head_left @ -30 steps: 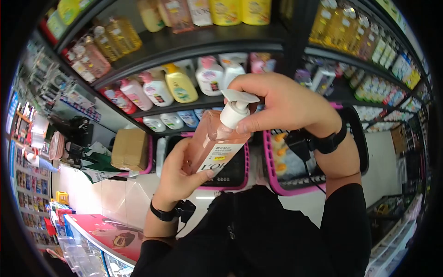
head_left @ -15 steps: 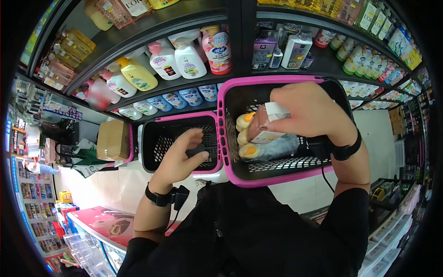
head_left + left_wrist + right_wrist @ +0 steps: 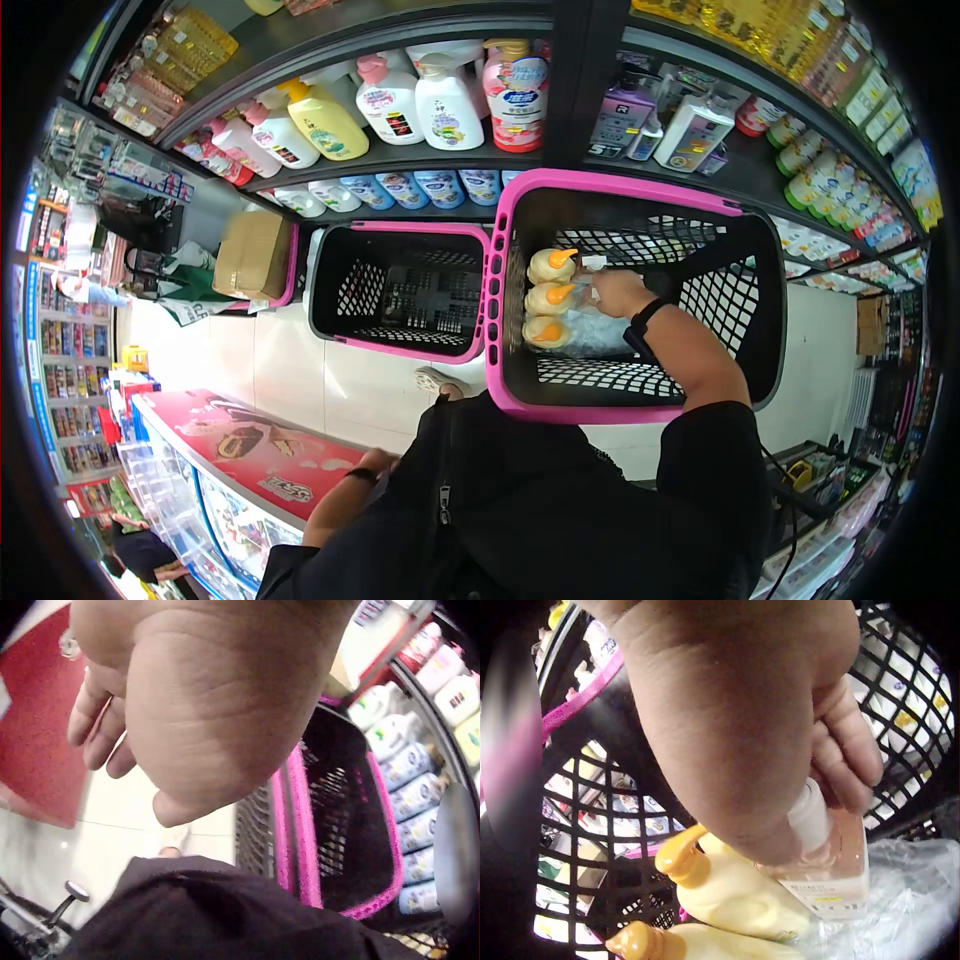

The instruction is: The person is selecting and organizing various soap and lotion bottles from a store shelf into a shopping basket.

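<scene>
Clamping right fingers (image 3: 846, 746) on pink bottle (image 3: 847, 851) beside yellow bottles (image 3: 742, 896) in basket (image 3: 600, 412); holding left fingers (image 3: 105, 739) apart near red surface (image 3: 250, 447).

Right arm (image 3: 699, 357) extended, right hand (image 3: 617, 293) gripping; left arm (image 3: 338, 508) low, left hand (image 3: 378, 461) relaxed.
</scene>
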Demonstrator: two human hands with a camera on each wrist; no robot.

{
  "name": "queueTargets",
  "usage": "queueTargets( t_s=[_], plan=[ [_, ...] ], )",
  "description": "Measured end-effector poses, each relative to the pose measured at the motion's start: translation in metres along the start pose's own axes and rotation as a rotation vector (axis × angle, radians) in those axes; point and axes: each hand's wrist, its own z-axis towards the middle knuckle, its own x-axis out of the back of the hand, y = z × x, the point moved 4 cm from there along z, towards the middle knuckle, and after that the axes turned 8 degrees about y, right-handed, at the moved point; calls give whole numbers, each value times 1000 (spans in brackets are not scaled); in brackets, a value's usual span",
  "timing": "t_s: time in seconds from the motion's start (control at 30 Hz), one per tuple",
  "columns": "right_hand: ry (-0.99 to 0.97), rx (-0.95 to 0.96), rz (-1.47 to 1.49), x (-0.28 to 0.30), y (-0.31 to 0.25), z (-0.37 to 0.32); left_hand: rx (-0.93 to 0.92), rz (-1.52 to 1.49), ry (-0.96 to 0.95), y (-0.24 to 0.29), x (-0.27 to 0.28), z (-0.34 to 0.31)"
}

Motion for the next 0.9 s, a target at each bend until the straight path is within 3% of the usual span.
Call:
queueTargets(
  t_s=[0.17, 0.27, 0.3, 0.37, 0.47, 0.57, 0.67, 0.73, 0.8, 0.83, 0.87, 0.9],
  plan=[
    [-8, -54, 101, -11, -15, 2, 242, -411, 311, -23, -73, -78],
    [30, -76, 56, -26, -11, 11, 142, -681, 500, -15, -82, -77],
    [41, -86, 55, -32, -8, 13, 141, -667, 484, -6, -71, -87],
    [53, -106, 51, -40, -6, 18, 137, -640, 452, 77, 42, -169],
    [52, -124, 34, -48, -5, 22, 162, -887, 455, 82, 40, -141],
    [75, -121, 34, -62, -1, 30, 125, -805, 569, 77, 43, -116],
    [127, -139, 93, -56, -3, 32, 177, -736, 538, 88, 67, -131],
    [161, -136, 194, -69, 4, 36, 167, -639, 547, 77, 53, -116],
    [247, -62, 278, -63, 4, 35, 251, -768, 424, 55, 16, -88],
    [205, -89, 226, -75, 8, 41, 241, -693, 430, 56, 18, -93],
    [197, -92, 162, -79, 9, 42, 279, -709, 266, 68, 30, -109],
    [188, -85, 178, -68, 5, 37, 182, -614, 330, 57, 9, -83]
  ],
)
